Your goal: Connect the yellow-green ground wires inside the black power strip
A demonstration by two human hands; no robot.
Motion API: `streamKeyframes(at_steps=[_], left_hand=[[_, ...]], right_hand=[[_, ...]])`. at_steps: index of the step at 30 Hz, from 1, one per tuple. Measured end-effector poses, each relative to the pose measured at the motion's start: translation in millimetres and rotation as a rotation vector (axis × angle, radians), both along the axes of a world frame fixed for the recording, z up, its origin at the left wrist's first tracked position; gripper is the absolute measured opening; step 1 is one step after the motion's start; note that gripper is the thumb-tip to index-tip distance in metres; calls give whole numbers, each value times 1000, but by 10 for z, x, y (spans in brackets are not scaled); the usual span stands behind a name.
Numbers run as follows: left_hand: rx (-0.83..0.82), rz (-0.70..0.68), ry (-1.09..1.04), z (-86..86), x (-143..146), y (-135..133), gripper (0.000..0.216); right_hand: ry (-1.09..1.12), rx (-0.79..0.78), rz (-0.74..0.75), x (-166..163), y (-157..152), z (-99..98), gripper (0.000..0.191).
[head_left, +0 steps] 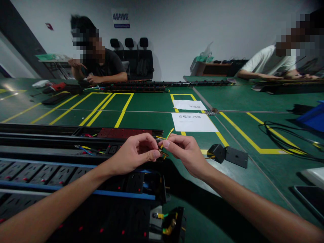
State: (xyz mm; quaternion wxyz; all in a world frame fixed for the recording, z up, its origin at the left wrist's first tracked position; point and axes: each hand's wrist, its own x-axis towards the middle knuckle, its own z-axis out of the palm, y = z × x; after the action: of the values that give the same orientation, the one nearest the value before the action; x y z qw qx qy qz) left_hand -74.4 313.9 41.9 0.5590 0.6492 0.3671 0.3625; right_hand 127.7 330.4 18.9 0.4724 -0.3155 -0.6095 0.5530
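Observation:
My left hand (138,150) and my right hand (186,152) meet in the middle of the view, fingertips nearly touching. A short yellow-green wire (170,133) sticks up from the pinch of my right thumb and forefinger. My left thumb and fingers are closed right beside it, at small wire ends whose detail is hidden. Beneath my left wrist lie long black power strips. The nearer one, a socket strip (59,172), has red dots and blue edging. At the lower end of another strip, a yellow-sleeved wire terminal (159,216) shows.
Two white paper sheets (193,123) lie on the green table (152,114) with yellow tape outlines. A black end piece (236,157) is to the right. Black cables (280,138) and a blue bin (312,116) are farther right. Two people (101,65) sit across the table.

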Motion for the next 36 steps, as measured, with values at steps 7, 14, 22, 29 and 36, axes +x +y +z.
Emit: streamKeyframes(at_steps=[7, 14, 22, 29, 36], left_hand=[[0, -2, 6, -8, 2, 1, 25], [-13, 2, -7, -8, 1, 5, 25], [-29, 20, 24, 8, 12, -7, 27], [-22, 26, 38, 6, 12, 0, 28], [5, 90, 54, 27, 33, -2, 28]], right_hand=[[15, -17, 20, 2, -9, -7, 18], [12, -42, 24, 1, -9, -1, 20], [-31, -62, 15, -6, -19, 2, 24], [-31, -59, 21, -4, -18, 24, 25], [29, -92, -14, -8, -2, -23, 24]])
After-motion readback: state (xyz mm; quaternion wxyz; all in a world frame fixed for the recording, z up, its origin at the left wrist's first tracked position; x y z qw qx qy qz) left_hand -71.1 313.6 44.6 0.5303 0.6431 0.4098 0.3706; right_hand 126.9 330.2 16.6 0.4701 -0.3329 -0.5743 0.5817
